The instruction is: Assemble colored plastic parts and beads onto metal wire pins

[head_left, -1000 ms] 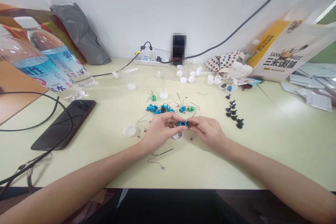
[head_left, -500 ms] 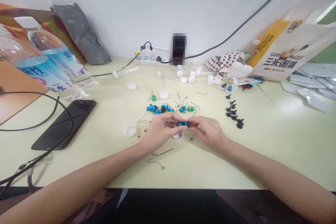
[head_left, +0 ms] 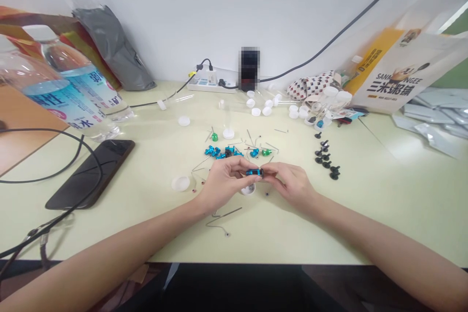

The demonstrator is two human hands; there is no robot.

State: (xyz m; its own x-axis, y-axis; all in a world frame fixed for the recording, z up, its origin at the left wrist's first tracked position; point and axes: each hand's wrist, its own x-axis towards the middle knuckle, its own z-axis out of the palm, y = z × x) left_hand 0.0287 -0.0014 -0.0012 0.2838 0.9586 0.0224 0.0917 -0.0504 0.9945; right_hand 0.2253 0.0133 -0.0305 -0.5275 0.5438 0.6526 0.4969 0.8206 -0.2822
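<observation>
My left hand (head_left: 224,181) grips a small blue metal part (head_left: 253,172) between thumb and fingers. From the right, my right hand (head_left: 292,184) pinches the dark end of the same part, its fingertips closed. Just below the part sits a small white cap (head_left: 248,189) with something dark in it. Beyond my hands lie several blue parts (head_left: 212,150), a green part (head_left: 266,152) and another green part (head_left: 214,137), with thin metal rods around them. A white lid (head_left: 180,184) rests left of my left hand.
Several black screw-like pieces (head_left: 326,157) lie at the right. A phone (head_left: 91,173), a cable and water bottles (head_left: 84,83) stand or lie at the left. White caps (head_left: 268,103), clear tubes and a power strip (head_left: 210,85) are at the back; a paper bag (head_left: 402,73) stands at the right.
</observation>
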